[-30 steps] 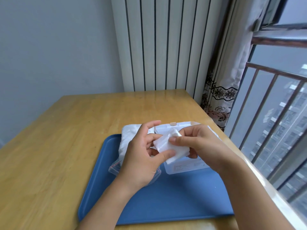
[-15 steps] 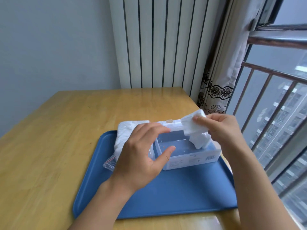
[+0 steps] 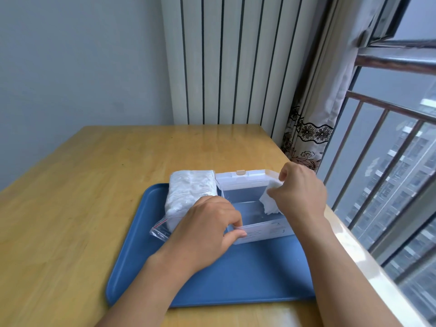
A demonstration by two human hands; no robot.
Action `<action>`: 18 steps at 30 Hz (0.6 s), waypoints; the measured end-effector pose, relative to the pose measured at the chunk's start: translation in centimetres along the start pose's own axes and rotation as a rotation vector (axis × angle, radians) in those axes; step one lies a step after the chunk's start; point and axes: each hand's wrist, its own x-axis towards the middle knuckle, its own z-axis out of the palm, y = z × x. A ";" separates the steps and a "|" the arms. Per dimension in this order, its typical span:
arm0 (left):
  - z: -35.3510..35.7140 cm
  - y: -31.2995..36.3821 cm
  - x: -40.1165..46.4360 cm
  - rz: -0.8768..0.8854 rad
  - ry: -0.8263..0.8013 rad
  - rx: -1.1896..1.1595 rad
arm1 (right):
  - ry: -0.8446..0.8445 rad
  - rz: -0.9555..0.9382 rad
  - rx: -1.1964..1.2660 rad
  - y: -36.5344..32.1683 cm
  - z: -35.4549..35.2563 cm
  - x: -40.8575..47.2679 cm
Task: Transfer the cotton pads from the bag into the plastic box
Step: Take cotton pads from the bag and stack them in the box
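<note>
A clear plastic box (image 3: 264,232) stands open on the blue tray (image 3: 236,279), its lid (image 3: 245,178) tipped back. My left hand (image 3: 207,230) grips the box's near left corner, fingers over the rim and thumb on the front wall. My right hand (image 3: 299,192) pinches a few white cotton pads (image 3: 269,201) and holds them low inside the box at its right end. The clear zip bag (image 3: 188,197), packed with white cotton pads, lies on the tray just left of the box, partly behind my left hand.
The tray sits on a wooden table (image 3: 82,208) near its right edge. A white radiator (image 3: 231,60) stands behind the table. A curtain (image 3: 313,114) and a barred window (image 3: 389,161) are close on the right.
My right hand carried the cotton pads from in front of me to the right and down into the box. My left hand let go of the pads and took hold of the box's front left corner.
</note>
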 end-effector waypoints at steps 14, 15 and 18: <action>-0.1 0.4 -0.2 -0.001 0.042 -0.037 | -0.012 -0.023 0.644 0.7 -3.6 -0.7; -0.1 0.4 -0.2 0.003 0.047 -0.036 | -0.168 -0.007 0.698 0.6 -3.7 -1.0; 0.0 0.4 -0.2 0.013 0.050 -0.031 | -0.490 -0.039 0.571 0.5 -2.7 -1.4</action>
